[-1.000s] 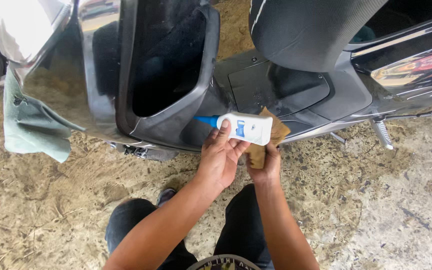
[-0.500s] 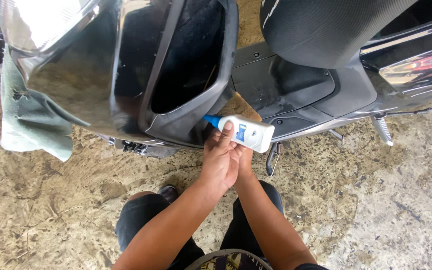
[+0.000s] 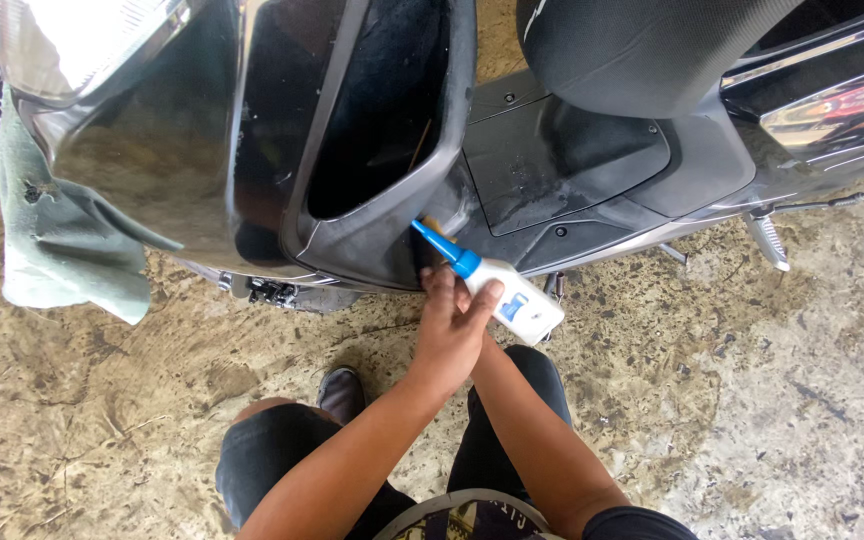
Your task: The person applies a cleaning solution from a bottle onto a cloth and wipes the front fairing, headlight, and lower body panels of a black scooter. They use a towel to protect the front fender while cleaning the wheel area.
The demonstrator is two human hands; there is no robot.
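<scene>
1. A small white squeeze bottle (image 3: 512,298) with a blue nozzle is seen from above, held against the lower edge of a dark scooter's front panel (image 3: 372,240).
2. The bottle is grasped around its middle by the left hand (image 3: 452,325), fingers wrapped over the white body, with the blue tip pointed up and left into the seam of the panel.
3. The right hand (image 3: 442,262) is mostly hidden behind the left hand and the bottle; whether it is clenched on anything cannot be told.
4. The bottle is judged light and slightly soft-walled, so it would give under pressure; a hold at mid-body, clear of the smooth label, is judged the steadiest.
5. The narrow nozzle is judged stiff but thin, and poorly suited to being gripped.
6. A grey-green cloth (image 3: 62,240) is draped from the scooter at the left.
7. Sandy, rough concrete ground (image 3: 752,400) lies beneath, and the person's knees are seen crouched below.
</scene>
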